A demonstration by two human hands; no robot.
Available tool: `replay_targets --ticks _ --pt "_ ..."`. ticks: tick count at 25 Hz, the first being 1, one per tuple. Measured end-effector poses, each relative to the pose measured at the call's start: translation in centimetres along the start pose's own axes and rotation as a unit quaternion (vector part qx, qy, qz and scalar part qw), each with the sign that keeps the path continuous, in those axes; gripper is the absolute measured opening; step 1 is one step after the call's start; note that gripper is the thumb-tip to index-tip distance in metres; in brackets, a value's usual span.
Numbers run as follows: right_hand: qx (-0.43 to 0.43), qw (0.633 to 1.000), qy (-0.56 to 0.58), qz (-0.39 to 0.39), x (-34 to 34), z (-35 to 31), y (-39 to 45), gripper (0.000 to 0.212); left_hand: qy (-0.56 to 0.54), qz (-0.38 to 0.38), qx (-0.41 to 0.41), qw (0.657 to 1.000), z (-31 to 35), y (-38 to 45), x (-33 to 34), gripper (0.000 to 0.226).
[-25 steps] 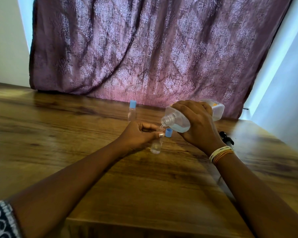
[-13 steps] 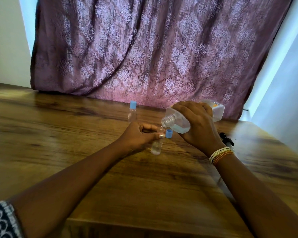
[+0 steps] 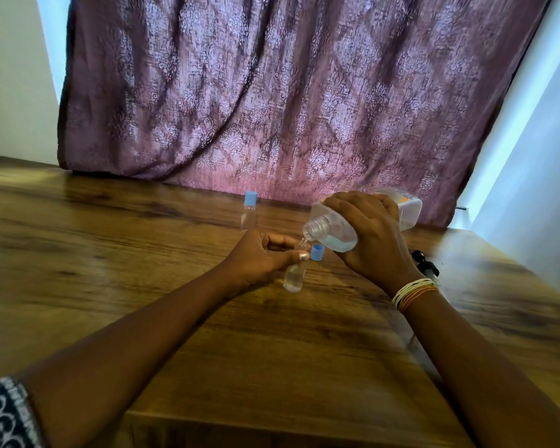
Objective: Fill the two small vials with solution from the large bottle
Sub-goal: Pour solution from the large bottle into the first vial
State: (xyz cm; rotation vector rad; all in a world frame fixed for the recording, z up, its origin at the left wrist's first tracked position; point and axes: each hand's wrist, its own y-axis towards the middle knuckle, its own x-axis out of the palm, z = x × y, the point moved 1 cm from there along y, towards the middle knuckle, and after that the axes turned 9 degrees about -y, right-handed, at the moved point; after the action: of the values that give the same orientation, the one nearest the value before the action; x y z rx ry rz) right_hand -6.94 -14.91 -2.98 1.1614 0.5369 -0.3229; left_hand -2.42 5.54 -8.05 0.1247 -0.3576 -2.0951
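Note:
My right hand [image 3: 370, 236] grips the large clear bottle [image 3: 337, 232], tipped on its side with its open neck pointing down-left. A thin stream of clear liquid runs from the neck into an uncapped small vial [image 3: 295, 276] that stands on the wooden table [image 3: 143, 270]. My left hand [image 3: 262, 253] pinches that vial near its top; a little liquid sits in its base. A loose blue cap [image 3: 317, 252] lies just right of the vial. A second small vial [image 3: 249, 211], with its blue cap on, stands farther back.
A black pump top [image 3: 425, 265] lies on the table behind my right wrist. A purple patterned curtain [image 3: 288, 92] hangs along the far edge of the table. The table's near edge runs just below my forearms.
The view shifted slightly. Both hands keep their holds, and the bottle stays tilted over the open vial with liquid trickling in.

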Motion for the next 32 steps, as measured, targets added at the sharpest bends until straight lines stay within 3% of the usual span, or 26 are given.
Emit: replay_targets --ticks 17,23,32 --pt "0.004 1.0 -0.003 0.001 0.18 0.22 -0.01 0.045 -0.009 -0.007 -0.005 1.0 0.24 -0.18 0.02 0.021" --pt "0.006 1.0 0.001 -0.003 0.07 0.22 0.03 0.046 -0.015 -0.01 -0.003 1.0 0.35 -0.21 0.09 0.036" --pt "-0.001 1.0 0.001 0.014 0.2 0.25 -0.01 0.046 -0.009 0.0 0.005 1.0 0.42 -0.24 0.14 0.022"
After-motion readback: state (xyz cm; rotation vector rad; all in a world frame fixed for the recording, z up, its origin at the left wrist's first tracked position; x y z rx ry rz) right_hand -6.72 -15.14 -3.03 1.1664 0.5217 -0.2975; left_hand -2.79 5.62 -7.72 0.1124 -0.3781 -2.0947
